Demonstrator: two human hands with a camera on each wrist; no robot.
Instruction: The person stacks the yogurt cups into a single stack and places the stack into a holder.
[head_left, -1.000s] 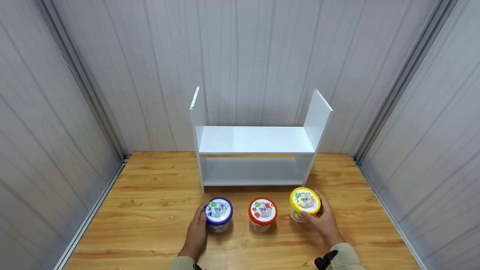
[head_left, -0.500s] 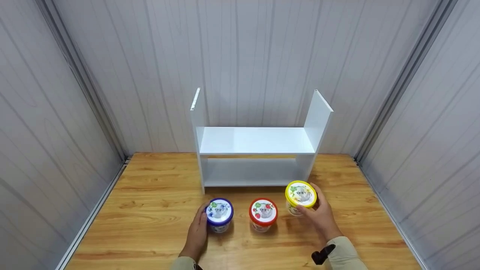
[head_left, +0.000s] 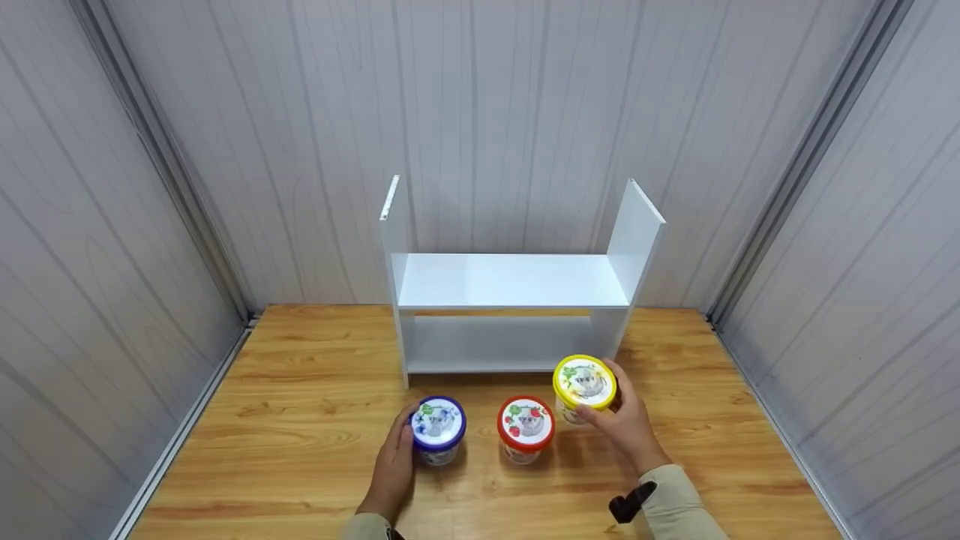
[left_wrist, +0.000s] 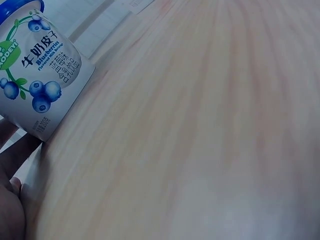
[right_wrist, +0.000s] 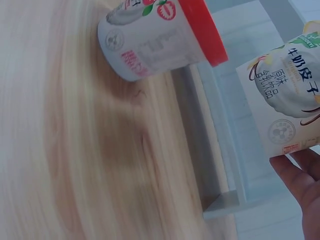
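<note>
Three yoghurt cups are in front of a white two-tier shelf (head_left: 510,281) on a wooden table (head_left: 300,420). My right hand (head_left: 624,421) grips the yellow-lidded cup (head_left: 584,383) from its right side and holds it raised just before the lower shelf's right end; the right wrist view shows that cup (right_wrist: 285,110) with my fingers (right_wrist: 300,175) beneath it. The red-lidded cup (head_left: 526,426) stands in the middle, untouched. My left hand (head_left: 395,461) wraps the left side of the blue-lidded blueberry cup (head_left: 438,426), which stands on the table. In the left wrist view the blueberry cup (left_wrist: 37,85) is upper left.
Grey panel walls close in the table on the left, back and right. Both shelf tiers (head_left: 502,343) hold nothing. The red-lidded cup (right_wrist: 155,40) stands close to the left of the held cup. Bare tabletop (left_wrist: 200,125) lies to either side.
My right hand has lifted the yellow-lidded cup and carried it left and toward the shelf. The left hand, blue-lidded cup and red-lidded cup have not moved.
</note>
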